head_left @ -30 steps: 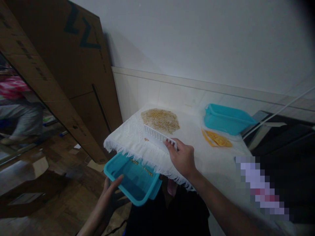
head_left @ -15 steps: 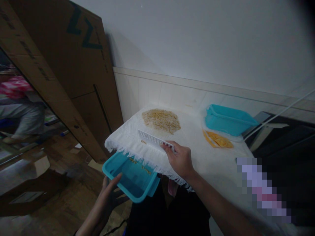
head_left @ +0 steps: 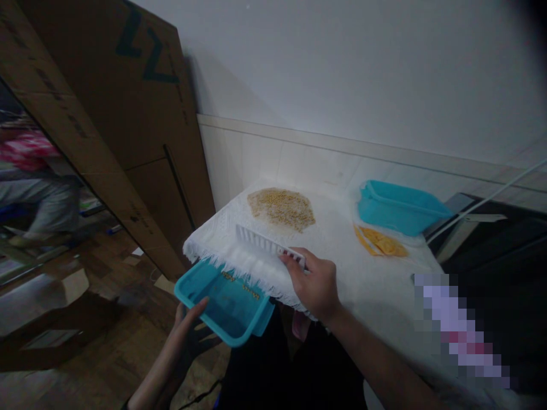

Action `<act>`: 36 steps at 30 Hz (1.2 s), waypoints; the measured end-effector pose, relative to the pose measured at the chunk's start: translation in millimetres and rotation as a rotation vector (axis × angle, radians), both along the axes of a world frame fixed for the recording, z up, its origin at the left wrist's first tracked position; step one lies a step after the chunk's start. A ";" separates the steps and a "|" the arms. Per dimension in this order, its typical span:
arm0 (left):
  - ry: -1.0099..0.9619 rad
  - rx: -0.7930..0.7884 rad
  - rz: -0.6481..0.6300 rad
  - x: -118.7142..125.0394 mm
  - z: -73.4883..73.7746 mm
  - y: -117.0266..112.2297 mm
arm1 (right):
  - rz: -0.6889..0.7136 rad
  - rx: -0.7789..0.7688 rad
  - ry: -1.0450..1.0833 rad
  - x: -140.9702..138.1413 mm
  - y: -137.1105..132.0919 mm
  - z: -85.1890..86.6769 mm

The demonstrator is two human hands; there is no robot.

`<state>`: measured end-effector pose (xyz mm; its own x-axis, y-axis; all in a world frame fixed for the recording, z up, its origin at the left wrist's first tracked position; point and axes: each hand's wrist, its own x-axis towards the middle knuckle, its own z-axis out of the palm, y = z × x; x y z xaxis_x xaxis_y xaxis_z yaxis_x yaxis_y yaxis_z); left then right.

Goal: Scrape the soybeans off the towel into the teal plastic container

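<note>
Beyond the left edge of the surface [head_left: 376, 290] stood a tall cardboard box [head_left: 145, 119]. A fringed white cloth [head_left: 213, 239] hung over the near edge, and a turquoise bin [head_left: 391, 216] sat toward the far right corner. Just below the fringe, the left hand [head_left: 188, 327] had its grip on the rim of a turquoise tub [head_left: 233, 319], thumb inside. Toward the far left corner lay a bean heap [head_left: 282, 208]. Nearer the front edge, the right hand [head_left: 318, 282] kept its grip clamped on a white slotted tray [head_left: 258, 241], tilted on edge. An orange packet [head_left: 380, 242] lay before the bin; loose beans [head_left: 250, 292] dotted the tub.
</note>
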<state>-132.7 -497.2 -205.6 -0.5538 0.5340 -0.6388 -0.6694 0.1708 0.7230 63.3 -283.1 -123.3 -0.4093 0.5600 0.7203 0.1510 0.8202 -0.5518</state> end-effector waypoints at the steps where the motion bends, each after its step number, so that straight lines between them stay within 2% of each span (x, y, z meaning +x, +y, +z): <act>1: 0.014 -0.008 0.009 0.1 -0.3 0.1 | -0.055 0.019 0.002 -2.6 4.8 -0.6; 5: 0.052 -0.049 0.026 0.7 -0.9 0.9 | -0.205 0.065 -0.025 -15.2 22.8 -8.1; 12: 0.049 -0.047 0.004 2.7 3.2 0.7 | -0.176 0.055 -0.064 -20.9 24.4 -15.8; 20: 0.062 -0.046 0.029 7.2 7.6 2.3 | -0.013 0.015 -0.058 -11.0 16.7 -15.4; 24: 0.062 -0.078 0.048 3.0 -1.4 4.0 | 0.098 -0.033 -0.040 -9.6 16.5 -16.2; 29: 0.072 -0.041 0.076 -4.5 -14.1 5.2 | 0.230 -0.040 -0.012 -12.6 16.6 -18.9; 36: 0.025 -0.095 0.072 -15.1 -13.9 5.9 | 0.377 0.040 0.002 -7.8 -2.5 -17.0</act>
<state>-147.8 -491.3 -219.5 -0.6046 0.4302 -0.6704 -0.6647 0.1913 0.7222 55.5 -285.6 -140.2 -0.5797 0.3416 0.7398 -0.1663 0.8392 -0.5178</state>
